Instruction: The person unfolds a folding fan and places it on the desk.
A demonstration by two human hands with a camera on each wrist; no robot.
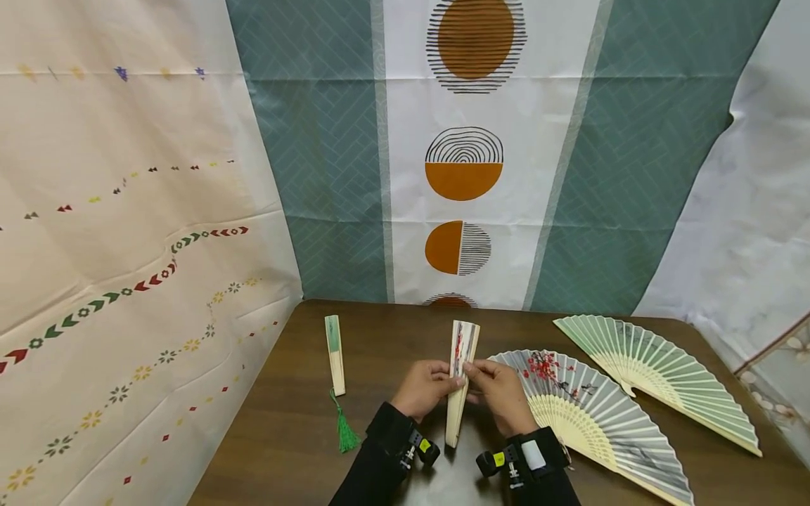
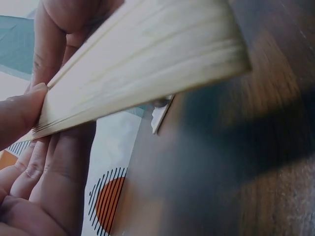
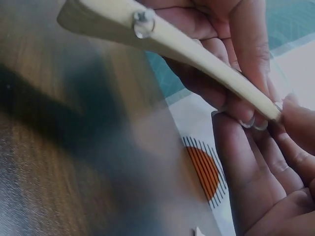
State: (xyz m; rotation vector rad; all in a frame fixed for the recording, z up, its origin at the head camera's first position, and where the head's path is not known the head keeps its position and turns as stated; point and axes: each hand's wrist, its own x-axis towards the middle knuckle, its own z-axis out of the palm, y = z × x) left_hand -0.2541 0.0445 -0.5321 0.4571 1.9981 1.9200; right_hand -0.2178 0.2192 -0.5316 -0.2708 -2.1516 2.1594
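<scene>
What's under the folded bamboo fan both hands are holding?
Under the folded bamboo fan, gripped by the left hand and right hand, only the dark brown wooden table and the fan's shadow show. The patch directly beneath the hands is covered.

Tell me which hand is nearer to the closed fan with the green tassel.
Left. The left hand grips the folded fan at table centre, just right of the tasselled closed fan. The right hand holds the same folded fan from its far side, farther off.

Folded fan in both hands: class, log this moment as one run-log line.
left hand: pinches folded fan | right hand: pinches it too | fan: nearly closed, above table | nearby: two open fans, one closed
</scene>
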